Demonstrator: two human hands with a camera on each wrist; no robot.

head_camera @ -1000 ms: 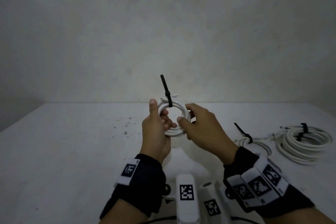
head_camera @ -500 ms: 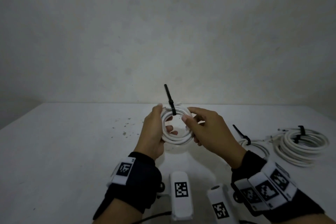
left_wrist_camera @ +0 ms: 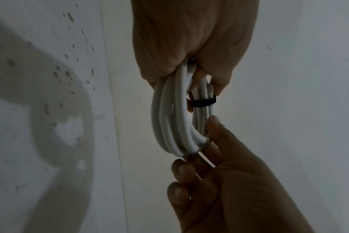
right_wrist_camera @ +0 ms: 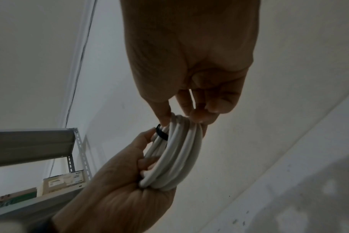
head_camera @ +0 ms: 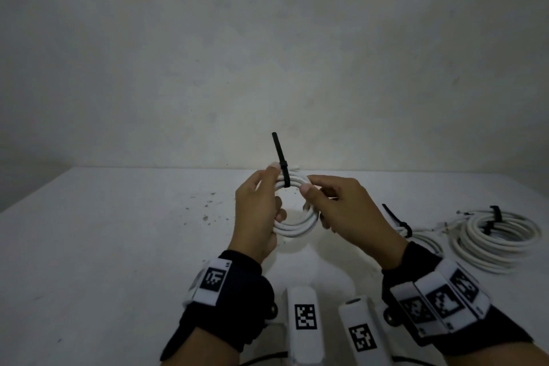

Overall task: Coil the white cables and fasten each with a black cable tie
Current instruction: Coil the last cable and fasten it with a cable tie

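- Currently: small coil of white round cable (head_camera: pixel 294 224) held upright in the air above the middle of the white table (head_camera: pixel 104 246), not touching it. Black plastic cable tie (head_camera: pixel 282 169) wraps the top of the coil; its free tail points straight up.
- Left hand (head_camera: pixel 257 214): fingers curled round the left side of the coil, thumb up beside the tie. Left wrist view shows the strands coming out of the closed palm.
- Right hand (head_camera: pixel 341 211): fingers pinched together on the right side of the coil, forefinger tip just beside the tie band. Right wrist view confirms the pinch on the strands.
- Judgement: tie looks threaded and closed, but how tight it sits cannot be told from these views.
- Risk 1: if the band is slack, letting go with either hand could let the springy turns fan out and slide under the tie. Cause: stiff cable wanting to unwind.
- Risk 2: a sideways pull on the tail may drag the band round the coil rather than cinch it. Cause: no counter-hold at the tie head.
- Risk 3: a strand near the right fingertips could be left outside the band, since the turns lie unevenly there.
- Two other tied white cable coils lie toward the right edge: a small one (head_camera: pixel 421 236) and a large one (head_camera: pixel 499 235). Setting this coil down there could snag its tail on theirs.
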